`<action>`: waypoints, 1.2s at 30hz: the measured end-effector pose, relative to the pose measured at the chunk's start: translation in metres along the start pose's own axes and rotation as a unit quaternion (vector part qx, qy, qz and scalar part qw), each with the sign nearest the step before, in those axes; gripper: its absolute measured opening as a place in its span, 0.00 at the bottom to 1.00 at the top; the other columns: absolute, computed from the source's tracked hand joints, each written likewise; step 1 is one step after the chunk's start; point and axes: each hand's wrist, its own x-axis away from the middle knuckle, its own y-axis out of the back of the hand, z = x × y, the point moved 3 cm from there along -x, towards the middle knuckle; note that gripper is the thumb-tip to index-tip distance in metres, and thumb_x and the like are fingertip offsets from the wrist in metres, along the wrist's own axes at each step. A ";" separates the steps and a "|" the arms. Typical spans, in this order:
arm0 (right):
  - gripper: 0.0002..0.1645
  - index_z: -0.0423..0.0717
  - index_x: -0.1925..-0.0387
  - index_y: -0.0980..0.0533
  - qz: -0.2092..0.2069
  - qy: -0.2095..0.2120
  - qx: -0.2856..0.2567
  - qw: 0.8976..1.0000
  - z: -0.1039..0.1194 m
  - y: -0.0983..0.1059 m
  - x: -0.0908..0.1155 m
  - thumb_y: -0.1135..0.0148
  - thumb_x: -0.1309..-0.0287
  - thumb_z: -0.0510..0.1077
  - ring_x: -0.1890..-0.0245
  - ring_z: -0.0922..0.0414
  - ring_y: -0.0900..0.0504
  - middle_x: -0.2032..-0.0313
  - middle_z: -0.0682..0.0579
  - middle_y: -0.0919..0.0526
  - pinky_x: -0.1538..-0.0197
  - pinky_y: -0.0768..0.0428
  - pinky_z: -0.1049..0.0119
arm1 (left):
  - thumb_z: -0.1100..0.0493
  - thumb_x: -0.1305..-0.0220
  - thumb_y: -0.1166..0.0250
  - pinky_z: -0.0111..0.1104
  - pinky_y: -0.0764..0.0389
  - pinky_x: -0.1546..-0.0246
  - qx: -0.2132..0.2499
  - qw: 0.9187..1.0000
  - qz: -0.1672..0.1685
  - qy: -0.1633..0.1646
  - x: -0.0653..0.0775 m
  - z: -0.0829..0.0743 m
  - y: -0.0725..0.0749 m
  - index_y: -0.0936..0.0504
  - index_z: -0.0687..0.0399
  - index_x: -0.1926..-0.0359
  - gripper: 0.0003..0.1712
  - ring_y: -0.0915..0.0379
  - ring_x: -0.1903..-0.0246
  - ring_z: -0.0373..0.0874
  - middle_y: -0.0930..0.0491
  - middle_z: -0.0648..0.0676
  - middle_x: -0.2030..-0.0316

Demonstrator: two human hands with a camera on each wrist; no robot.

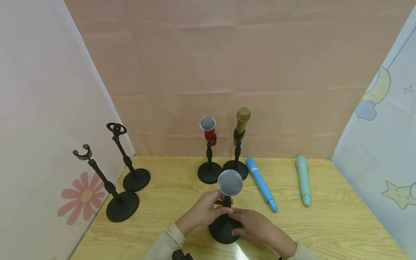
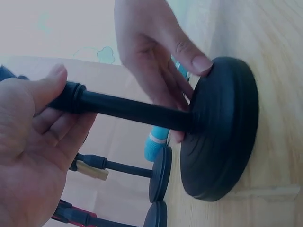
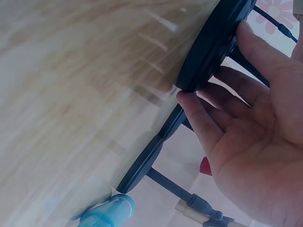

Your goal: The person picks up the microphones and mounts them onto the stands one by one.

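Observation:
A microphone [image 1: 230,182] with a round silver mesh head sits atop a black desk stand near the table's front. My left hand [image 1: 205,210] grips the stand's upper pole [image 2: 135,111], thumb on one side and fingers on the other. With thumb on its upper face and fingers at the rim, my right hand [image 1: 256,225] holds the round base [image 2: 222,132]. In the right wrist view the base [image 3: 213,47] looks tipped close to the tabletop; whether it touches I cannot tell. The microphone's handle is mostly hidden from the head view.
Behind stand a red microphone [image 1: 209,133] and a gold microphone [image 1: 242,121] on black stands. A blue microphone [image 1: 261,184] and a mint-green one [image 1: 303,180] lie at right. Two bare stands, one nearer [image 1: 122,206], one farther [image 1: 136,180], are at left.

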 end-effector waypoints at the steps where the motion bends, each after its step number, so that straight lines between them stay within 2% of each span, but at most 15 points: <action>1: 0.34 0.43 0.36 0.22 -0.001 0.001 -0.001 1.000 0.001 0.000 0.001 0.31 0.39 0.57 0.41 0.48 0.18 0.36 0.47 0.22 0.42 0.19 0.53 | 0.58 0.33 0.32 0.29 0.19 0.46 -0.001 1.000 0.010 -0.002 0.000 0.000 0.000 0.23 0.50 0.49 0.14 0.20 0.52 0.34 0.17 0.47 0.56; 8: 0.36 0.45 0.33 0.25 0.004 -0.014 -0.005 1.000 0.003 0.001 0.003 0.30 0.39 0.54 0.40 0.49 0.19 0.34 0.47 0.23 0.41 0.19 0.53 | 0.56 0.31 0.34 0.29 0.21 0.44 -0.009 0.999 0.050 -0.003 0.001 0.002 0.001 0.22 0.52 0.43 0.17 0.21 0.46 0.36 0.17 0.49 0.48; 11: 0.37 0.45 0.33 0.25 0.009 -0.020 -0.009 1.000 0.004 0.000 0.003 0.30 0.39 0.56 0.40 0.49 0.19 0.33 0.48 0.24 0.41 0.20 0.52 | 0.52 0.31 0.34 0.29 0.21 0.44 -0.067 0.995 0.071 0.016 0.004 0.007 0.000 0.20 0.51 0.43 0.19 0.23 0.46 0.35 0.18 0.47 0.48; 13: 0.39 0.44 0.32 0.26 0.011 -0.019 -0.013 1.000 0.004 -0.001 0.004 0.30 0.40 0.57 0.39 0.48 0.20 0.33 0.47 0.24 0.40 0.20 0.53 | 0.50 0.32 0.33 0.30 0.21 0.45 -0.127 0.987 0.095 0.029 0.010 0.012 -0.003 0.19 0.50 0.43 0.20 0.24 0.46 0.35 0.19 0.45 0.48; 15: 0.40 0.43 0.32 0.26 0.012 -0.018 -0.014 1.000 0.005 -0.003 0.004 0.31 0.41 0.59 0.38 0.47 0.21 0.32 0.46 0.25 0.39 0.21 0.53 | 0.48 0.34 0.31 0.31 0.21 0.45 -0.192 0.974 0.116 0.043 0.017 0.018 -0.005 0.19 0.48 0.43 0.21 0.26 0.46 0.35 0.20 0.43 0.47; 18: 0.41 0.42 0.32 0.27 0.011 -0.017 -0.012 1.000 0.006 -0.004 0.004 0.31 0.41 0.59 0.37 0.47 0.22 0.31 0.46 0.26 0.39 0.21 0.53 | 0.46 0.36 0.29 0.32 0.22 0.42 -0.249 0.957 0.134 0.061 0.026 0.025 -0.008 0.21 0.48 0.39 0.27 0.28 0.42 0.37 0.21 0.44 0.43; 23: 0.40 0.43 0.31 0.27 0.017 -0.020 -0.012 1.000 0.006 -0.003 0.000 0.31 0.39 0.57 0.35 0.47 0.23 0.30 0.47 0.28 0.38 0.22 0.52 | 0.39 0.39 0.29 0.33 0.22 0.40 -0.291 0.942 0.138 0.096 0.036 0.028 -0.011 0.23 0.51 0.35 0.36 0.29 0.40 0.40 0.24 0.46 0.38; 27: 0.39 0.44 0.30 0.28 0.027 -0.015 -0.011 0.999 0.007 -0.002 -0.006 0.32 0.38 0.56 0.35 0.47 0.24 0.28 0.47 0.30 0.37 0.22 0.52 | 0.37 0.41 0.29 0.33 0.21 0.42 -0.310 0.935 0.130 0.112 0.040 0.031 -0.013 0.23 0.54 0.34 0.41 0.30 0.40 0.41 0.25 0.49 0.36; 32: 0.37 0.43 0.31 0.28 0.025 -0.006 0.002 1.000 0.011 0.000 -0.012 0.31 0.37 0.54 0.35 0.47 0.24 0.29 0.46 0.29 0.38 0.22 0.53 | 0.37 0.40 0.29 0.33 0.22 0.41 -0.320 0.933 0.115 0.121 0.043 0.036 -0.013 0.25 0.58 0.33 0.42 0.31 0.40 0.42 0.26 0.51 0.36; 36: 0.37 0.43 0.31 0.28 0.031 -0.010 0.010 0.999 0.013 0.000 -0.017 0.31 0.37 0.53 0.34 0.48 0.25 0.29 0.46 0.29 0.37 0.22 0.54 | 0.38 0.40 0.29 0.33 0.23 0.40 -0.313 0.934 0.108 0.132 0.044 0.037 -0.011 0.26 0.60 0.32 0.43 0.32 0.40 0.42 0.26 0.52 0.36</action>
